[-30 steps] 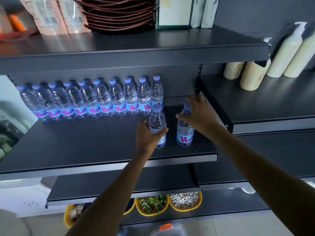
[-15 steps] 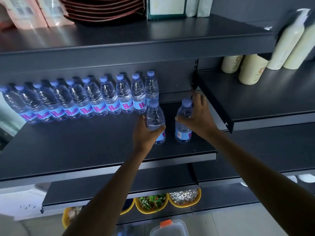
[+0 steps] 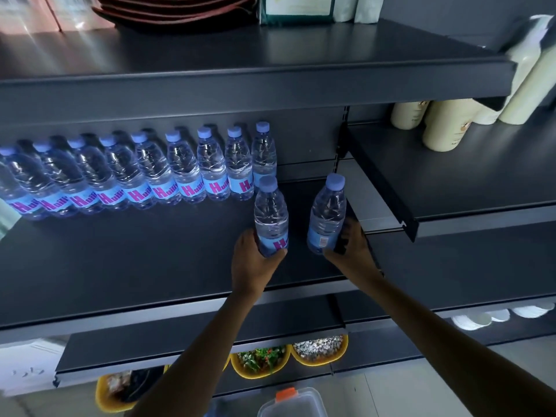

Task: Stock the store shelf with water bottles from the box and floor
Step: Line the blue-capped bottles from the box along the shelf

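Two clear water bottles with blue caps stand on the dark middle shelf [image 3: 120, 266], in front of the right end of the back row. My left hand [image 3: 254, 266] grips the base of the left bottle [image 3: 270, 212], whose label shows a pink H. My right hand [image 3: 352, 251] holds the lower part of the right bottle [image 3: 328, 212], fingers wrapped behind it, barcode side facing me. A row of several bottles [image 3: 180, 173] with the same labels lines the shelf's back wall from the far left to about the middle.
The top shelf [image 3: 270, 85] overhangs closely above. At right, a side shelf [image 3: 451, 188] carries cream lotion bottles [image 3: 445, 124]. Lower shelves hold yellow bowls [image 3: 319, 350] of dried goods. A plastic container [image 3: 294, 401] with an orange tab sits by the floor.
My right hand slid from the top of the right bottle down to its lower part. My left hand stays on the left bottle. The view tilted slightly upward.
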The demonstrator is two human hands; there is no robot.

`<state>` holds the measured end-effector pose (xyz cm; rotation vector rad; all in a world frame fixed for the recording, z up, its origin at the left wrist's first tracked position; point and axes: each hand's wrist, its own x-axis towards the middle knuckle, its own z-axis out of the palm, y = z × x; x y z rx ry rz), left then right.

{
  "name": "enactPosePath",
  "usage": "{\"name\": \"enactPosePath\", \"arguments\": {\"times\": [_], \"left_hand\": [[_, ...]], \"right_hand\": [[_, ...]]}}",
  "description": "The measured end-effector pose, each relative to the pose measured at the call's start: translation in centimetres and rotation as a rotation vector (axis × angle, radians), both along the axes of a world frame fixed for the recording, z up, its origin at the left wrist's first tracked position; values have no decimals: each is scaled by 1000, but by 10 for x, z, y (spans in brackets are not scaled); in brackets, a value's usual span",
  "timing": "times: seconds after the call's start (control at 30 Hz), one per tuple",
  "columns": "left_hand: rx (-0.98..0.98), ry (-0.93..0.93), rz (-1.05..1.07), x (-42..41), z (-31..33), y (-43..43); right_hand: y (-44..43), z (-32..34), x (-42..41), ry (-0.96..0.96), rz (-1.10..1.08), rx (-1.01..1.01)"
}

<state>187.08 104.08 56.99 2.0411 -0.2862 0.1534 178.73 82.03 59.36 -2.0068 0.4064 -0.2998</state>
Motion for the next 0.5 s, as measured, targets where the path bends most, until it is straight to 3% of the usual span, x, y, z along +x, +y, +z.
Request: {"name": "enactPosePath", "arguments": {"times": [0.33,0.5], "left_hand": [[126,-5,72,39,10,-47],[246,1,131,67,11,-72]], "right_hand": [[5,-7,51,102,-76,-319],[5,-7,88,102,-212,-344]]}}
